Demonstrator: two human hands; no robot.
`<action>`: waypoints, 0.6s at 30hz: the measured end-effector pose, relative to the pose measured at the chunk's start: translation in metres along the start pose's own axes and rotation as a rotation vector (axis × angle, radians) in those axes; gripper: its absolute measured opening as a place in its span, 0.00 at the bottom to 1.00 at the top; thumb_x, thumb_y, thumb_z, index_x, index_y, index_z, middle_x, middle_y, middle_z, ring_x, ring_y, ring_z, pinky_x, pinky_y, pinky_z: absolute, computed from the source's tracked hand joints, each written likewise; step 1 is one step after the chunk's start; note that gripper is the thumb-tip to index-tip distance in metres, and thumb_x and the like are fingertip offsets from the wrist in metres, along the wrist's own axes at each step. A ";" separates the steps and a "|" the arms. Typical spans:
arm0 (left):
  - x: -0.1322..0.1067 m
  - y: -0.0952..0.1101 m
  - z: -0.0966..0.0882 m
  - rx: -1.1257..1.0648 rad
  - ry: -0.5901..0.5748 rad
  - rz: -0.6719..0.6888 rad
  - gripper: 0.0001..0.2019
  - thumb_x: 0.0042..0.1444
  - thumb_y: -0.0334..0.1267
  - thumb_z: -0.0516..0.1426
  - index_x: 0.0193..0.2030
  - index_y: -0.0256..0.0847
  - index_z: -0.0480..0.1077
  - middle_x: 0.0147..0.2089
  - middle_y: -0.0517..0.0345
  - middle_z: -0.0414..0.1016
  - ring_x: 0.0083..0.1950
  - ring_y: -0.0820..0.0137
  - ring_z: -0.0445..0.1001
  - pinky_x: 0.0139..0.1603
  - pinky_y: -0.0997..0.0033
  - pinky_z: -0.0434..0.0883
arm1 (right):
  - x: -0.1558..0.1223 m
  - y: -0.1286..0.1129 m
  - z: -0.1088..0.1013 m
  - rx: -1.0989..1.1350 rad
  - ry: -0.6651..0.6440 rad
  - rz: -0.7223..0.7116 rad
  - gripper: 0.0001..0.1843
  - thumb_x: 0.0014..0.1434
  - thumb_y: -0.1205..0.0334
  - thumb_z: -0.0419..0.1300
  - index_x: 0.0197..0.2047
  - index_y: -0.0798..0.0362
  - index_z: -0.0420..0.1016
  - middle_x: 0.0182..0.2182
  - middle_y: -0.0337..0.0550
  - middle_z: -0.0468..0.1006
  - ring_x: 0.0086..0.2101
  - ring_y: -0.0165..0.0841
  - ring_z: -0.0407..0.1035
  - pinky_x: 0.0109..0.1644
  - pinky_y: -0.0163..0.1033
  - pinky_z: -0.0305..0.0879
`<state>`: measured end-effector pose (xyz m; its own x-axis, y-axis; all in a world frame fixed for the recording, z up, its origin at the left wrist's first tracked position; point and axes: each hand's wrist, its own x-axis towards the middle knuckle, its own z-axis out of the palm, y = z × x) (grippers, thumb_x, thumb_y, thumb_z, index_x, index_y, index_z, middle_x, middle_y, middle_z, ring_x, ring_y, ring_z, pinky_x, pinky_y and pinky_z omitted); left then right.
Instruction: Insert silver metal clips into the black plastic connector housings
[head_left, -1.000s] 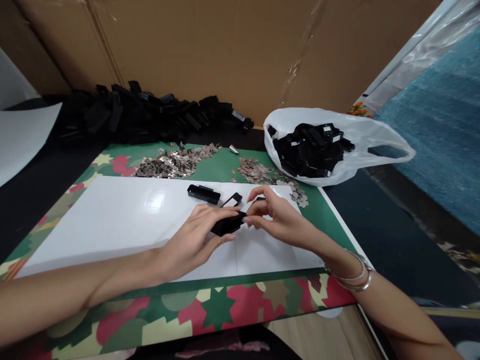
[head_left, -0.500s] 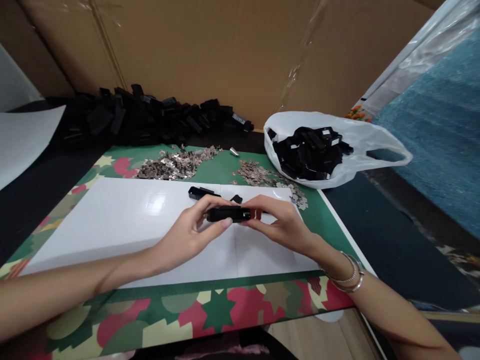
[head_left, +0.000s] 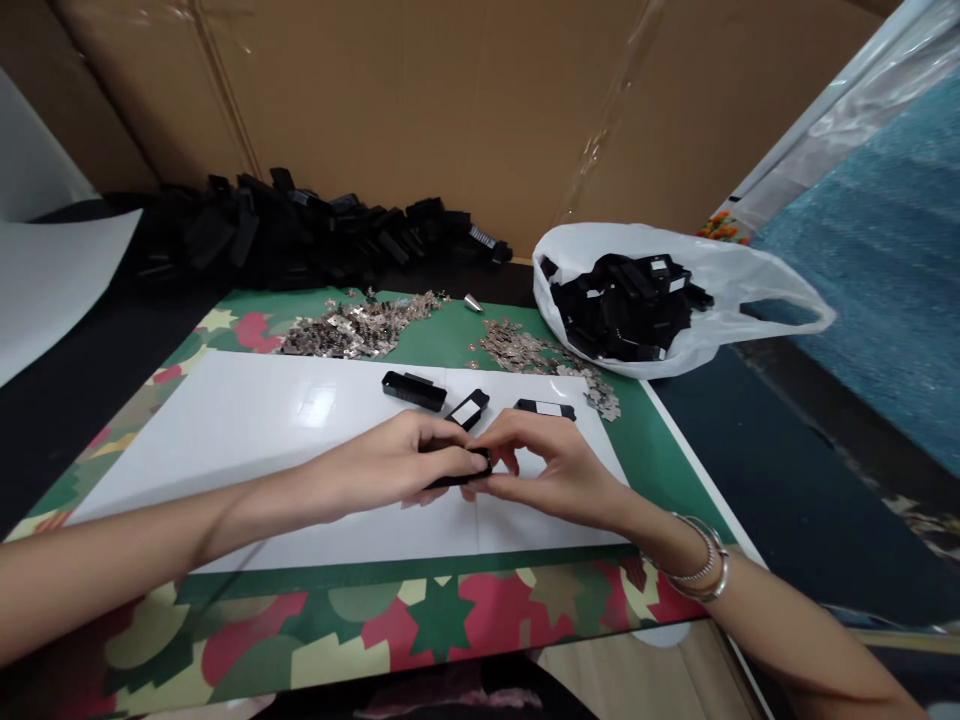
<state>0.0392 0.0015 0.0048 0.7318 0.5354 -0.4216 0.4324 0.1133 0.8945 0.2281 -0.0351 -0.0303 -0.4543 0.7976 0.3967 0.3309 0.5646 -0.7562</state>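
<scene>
Over the white sheet (head_left: pixel 247 450), my left hand (head_left: pixel 397 460) grips a small black plastic case (head_left: pixel 454 480), its thumb lying along the top. The fingertips of my right hand (head_left: pixel 547 455) pinch the case's right end; whether a small piece sits between them is hidden. Just beyond my hands lie an open black case (head_left: pixel 414 391), a black piece with a white label (head_left: pixel 469 409) and another labelled black piece (head_left: pixel 546 409) partly behind my right hand.
Small flat metal pieces lie in a silvery pile (head_left: pixel 352 328) and a coppery pile (head_left: pixel 514 345), with a metal cone (head_left: pixel 472 302) between them. Behind is a heap of black parts (head_left: pixel 315 235). A white plastic bag (head_left: pixel 720 340) at the right holds more. Cardboard (head_left: pixel 420 110) stands at the back.
My hands have lowered toward me with the case, which my left hand now covers more. The labelled pieces behind show more fully. The view has shifted slightly.
</scene>
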 end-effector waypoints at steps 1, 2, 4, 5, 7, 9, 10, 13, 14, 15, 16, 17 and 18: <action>0.000 0.000 0.000 -0.002 0.002 -0.010 0.15 0.56 0.48 0.53 0.36 0.38 0.72 0.15 0.68 0.56 0.19 0.76 0.53 0.23 0.75 0.53 | 0.000 0.000 0.000 0.009 0.002 0.007 0.10 0.52 0.61 0.64 0.37 0.57 0.73 0.26 0.39 0.71 0.24 0.25 0.63 0.27 0.33 0.62; 0.000 -0.001 0.000 -0.007 0.002 -0.019 0.15 0.56 0.48 0.53 0.37 0.38 0.72 0.15 0.68 0.56 0.19 0.77 0.52 0.22 0.75 0.52 | 0.000 0.000 0.000 0.015 0.003 0.012 0.10 0.53 0.61 0.64 0.37 0.56 0.73 0.26 0.39 0.71 0.24 0.25 0.62 0.27 0.33 0.63; 0.001 -0.002 0.000 -0.025 -0.005 -0.028 0.15 0.55 0.48 0.53 0.36 0.38 0.72 0.15 0.69 0.55 0.19 0.77 0.51 0.21 0.75 0.50 | 0.000 0.001 0.000 0.023 0.007 0.010 0.10 0.53 0.60 0.64 0.36 0.56 0.73 0.25 0.39 0.71 0.24 0.25 0.63 0.27 0.33 0.63; 0.001 -0.002 0.000 -0.036 -0.011 -0.027 0.14 0.55 0.48 0.54 0.36 0.38 0.72 0.15 0.69 0.55 0.19 0.77 0.51 0.21 0.75 0.50 | 0.000 0.000 0.000 0.027 0.009 0.005 0.10 0.52 0.60 0.64 0.37 0.56 0.73 0.25 0.39 0.71 0.24 0.26 0.63 0.28 0.34 0.63; 0.001 -0.004 0.000 -0.057 -0.024 -0.017 0.13 0.54 0.47 0.54 0.35 0.38 0.72 0.15 0.68 0.56 0.19 0.77 0.51 0.21 0.75 0.50 | 0.000 0.000 0.000 0.030 0.012 -0.003 0.10 0.52 0.60 0.64 0.37 0.56 0.73 0.25 0.39 0.71 0.24 0.26 0.63 0.28 0.34 0.63; 0.002 -0.005 -0.001 -0.061 -0.038 -0.002 0.13 0.55 0.47 0.54 0.34 0.38 0.71 0.16 0.68 0.57 0.19 0.77 0.51 0.22 0.75 0.50 | 0.000 -0.001 0.000 0.020 0.015 -0.012 0.10 0.53 0.60 0.64 0.37 0.56 0.73 0.25 0.38 0.71 0.24 0.26 0.63 0.28 0.34 0.63; 0.001 -0.005 -0.001 -0.058 -0.048 0.003 0.14 0.55 0.48 0.54 0.34 0.38 0.71 0.16 0.67 0.58 0.19 0.77 0.52 0.22 0.74 0.51 | 0.000 -0.001 -0.001 0.012 0.016 -0.019 0.09 0.53 0.60 0.63 0.37 0.55 0.73 0.24 0.38 0.71 0.23 0.26 0.63 0.28 0.34 0.63; 0.001 -0.005 -0.002 -0.077 -0.104 -0.014 0.16 0.55 0.51 0.54 0.32 0.38 0.70 0.20 0.65 0.64 0.17 0.79 0.53 0.20 0.75 0.51 | 0.000 -0.002 -0.001 -0.003 0.008 -0.050 0.09 0.53 0.61 0.63 0.37 0.56 0.73 0.24 0.38 0.70 0.23 0.25 0.63 0.27 0.33 0.63; 0.001 -0.005 -0.003 -0.095 -0.127 -0.028 0.16 0.54 0.51 0.54 0.32 0.38 0.69 0.20 0.64 0.66 0.17 0.79 0.53 0.19 0.75 0.51 | 0.000 -0.003 -0.001 -0.003 0.000 -0.059 0.09 0.53 0.61 0.64 0.37 0.56 0.73 0.24 0.38 0.70 0.23 0.25 0.63 0.27 0.33 0.63; 0.002 -0.005 -0.003 -0.117 -0.145 -0.045 0.17 0.53 0.52 0.55 0.31 0.38 0.68 0.21 0.64 0.66 0.17 0.80 0.53 0.18 0.76 0.50 | 0.000 -0.003 -0.001 -0.001 -0.008 -0.066 0.09 0.53 0.61 0.64 0.37 0.56 0.73 0.24 0.38 0.70 0.23 0.25 0.63 0.27 0.32 0.63; 0.002 -0.006 -0.003 -0.138 -0.156 -0.059 0.16 0.53 0.52 0.55 0.31 0.38 0.68 0.21 0.64 0.66 0.16 0.80 0.52 0.17 0.76 0.50 | 0.000 -0.003 -0.001 0.002 -0.015 -0.071 0.09 0.53 0.62 0.64 0.37 0.57 0.73 0.24 0.38 0.70 0.23 0.25 0.62 0.26 0.32 0.63; 0.002 -0.006 -0.003 -0.151 -0.159 -0.070 0.16 0.52 0.51 0.56 0.30 0.38 0.67 0.21 0.65 0.66 0.17 0.80 0.52 0.17 0.77 0.49 | 0.000 -0.004 -0.001 0.006 -0.019 -0.075 0.09 0.53 0.62 0.64 0.37 0.57 0.73 0.24 0.38 0.70 0.23 0.25 0.62 0.26 0.32 0.63; 0.003 -0.006 -0.002 -0.157 -0.154 -0.075 0.16 0.52 0.51 0.56 0.30 0.38 0.67 0.21 0.65 0.66 0.17 0.80 0.52 0.17 0.77 0.49 | 0.000 -0.004 0.000 0.008 -0.018 -0.079 0.09 0.53 0.62 0.64 0.37 0.57 0.73 0.24 0.38 0.70 0.23 0.25 0.62 0.26 0.32 0.63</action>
<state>0.0371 0.0043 -0.0014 0.7777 0.3877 -0.4948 0.4101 0.2836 0.8668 0.2273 -0.0376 -0.0272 -0.4940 0.7464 0.4460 0.2870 0.6242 -0.7266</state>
